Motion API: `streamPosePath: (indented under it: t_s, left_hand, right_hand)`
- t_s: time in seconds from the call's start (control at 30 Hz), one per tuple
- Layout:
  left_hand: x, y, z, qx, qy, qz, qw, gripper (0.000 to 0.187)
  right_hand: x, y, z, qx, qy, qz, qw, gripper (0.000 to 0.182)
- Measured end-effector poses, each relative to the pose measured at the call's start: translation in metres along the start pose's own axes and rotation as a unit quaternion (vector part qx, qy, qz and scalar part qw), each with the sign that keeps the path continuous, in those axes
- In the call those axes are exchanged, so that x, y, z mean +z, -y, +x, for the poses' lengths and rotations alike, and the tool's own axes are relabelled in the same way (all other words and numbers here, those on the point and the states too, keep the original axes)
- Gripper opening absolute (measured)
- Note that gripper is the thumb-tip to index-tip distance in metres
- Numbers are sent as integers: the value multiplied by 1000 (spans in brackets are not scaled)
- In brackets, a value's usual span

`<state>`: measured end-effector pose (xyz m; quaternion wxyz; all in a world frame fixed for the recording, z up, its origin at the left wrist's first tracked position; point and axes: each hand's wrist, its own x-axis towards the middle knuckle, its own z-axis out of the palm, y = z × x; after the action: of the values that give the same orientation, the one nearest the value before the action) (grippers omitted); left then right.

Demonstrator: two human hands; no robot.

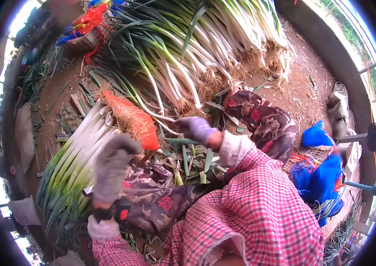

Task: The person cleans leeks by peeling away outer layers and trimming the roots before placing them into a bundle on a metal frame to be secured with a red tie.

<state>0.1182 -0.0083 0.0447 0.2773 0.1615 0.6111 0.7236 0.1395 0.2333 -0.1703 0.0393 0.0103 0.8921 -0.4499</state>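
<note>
My right hand (194,129), in a purple-grey glove, has its fingers closed on the white root end of a leek (146,106). The leek's stalk slants up and left from my fingertips. My left hand (113,166), in a grey glove and blurred by motion, hovers over the near edge of a stack of trimmed leeks (79,153), its fingers bent toward the right. An orange-red sheet (151,138) with stringy roots on it lies between my hands and beside the stack. Beyond my right hand spreads a large pile of leeks (223,48) with roots still attached.
Cut leaves and scraps (188,162) litter the ground between my legs. A basket (88,41) with red and blue bags stands at the far left. To the right, another basket (314,153) holds blue netting. A low wall (321,53) runs along the right side.
</note>
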Motion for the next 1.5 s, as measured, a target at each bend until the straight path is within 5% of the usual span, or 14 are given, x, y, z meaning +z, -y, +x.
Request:
streamPosePath:
  t_s: [0.1,0.27,0.33,0.5,0.6,0.77,0.8,0.93,1.1,1.2,1.37,1.43,1.5]
  left_hand:
    - [4,54,39,-90,44,1,995,32]
    - [-4,123,87,-172,133,28,976,35]
    - [-13,125,91,-228,170,53,957,36]
    - [-14,125,85,-181,159,84,967,31]
    - [-20,131,73,-243,162,87,952,30]
    - [-21,133,69,-194,176,208,942,31]
    - [-18,129,72,-190,191,222,937,32]
    - [-10,131,80,-123,241,277,922,35]
    - [0,124,90,-106,259,300,912,34]
    - [1,127,90,-119,269,307,905,33]
    - [7,132,86,-110,278,316,901,32]
    - [8,136,87,-91,283,321,899,32]
    - [9,138,86,-101,286,329,894,33]
  right_hand:
    - [-2,-92,-1,64,-50,58,995,28]
    - [-6,-141,40,173,-102,-2,980,36]
    - [-7,-140,64,213,-80,-36,973,39]
    - [0,-121,113,194,-122,-91,969,40]
    - [-6,-134,148,211,-208,-121,947,43]
    - [-16,-147,164,307,-28,-78,948,55]
    - [5,-163,165,272,-57,-157,948,64]
    - [32,-156,164,374,3,-110,921,84]
    - [6,-124,147,330,37,2,943,42]
    - [12,-136,129,236,-49,203,949,36]
    - [26,-101,102,285,-64,604,742,25]
    - [50,-86,107,223,-83,477,846,28]
    - [75,-65,108,230,-61,414,879,32]
